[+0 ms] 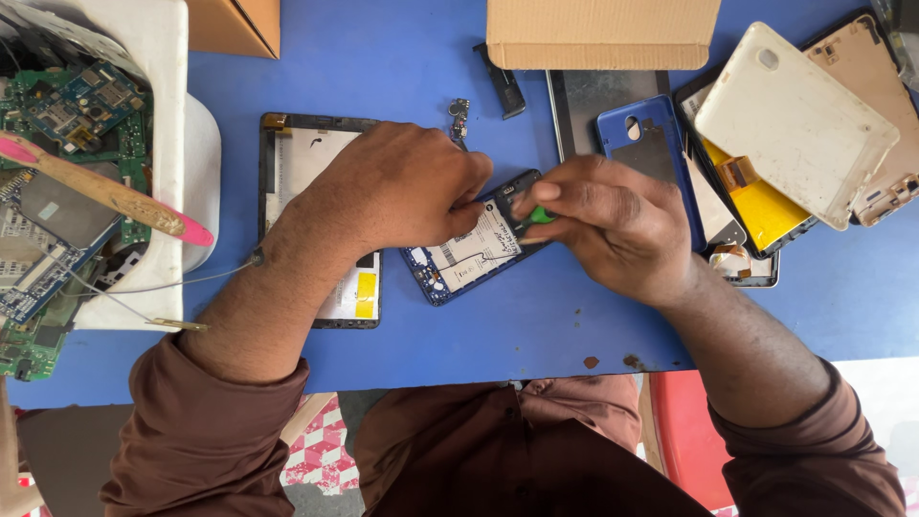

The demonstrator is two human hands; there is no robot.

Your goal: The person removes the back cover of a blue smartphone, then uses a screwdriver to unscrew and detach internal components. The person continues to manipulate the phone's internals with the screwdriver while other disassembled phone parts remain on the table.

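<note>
An opened blue phone point(466, 260) with its back cover off lies on the blue table point(536, 325), its white-labelled battery facing up. My left hand point(397, 187) rests over the phone's upper left side, fingertips pressing on it. My right hand point(613, 225) holds a small green-handled screwdriver point(538, 216), its tip on the phone's top end. A tablet screen frame point(306, 153) lies under my left wrist.
A white bin point(177, 115) of green circuit boards stands at the left, with a pink-handled tool point(105, 191) across it. Phone back covers, blue point(646, 144) and white point(795, 120), are stacked at the right. A cardboard box point(598, 33) sits at the far edge.
</note>
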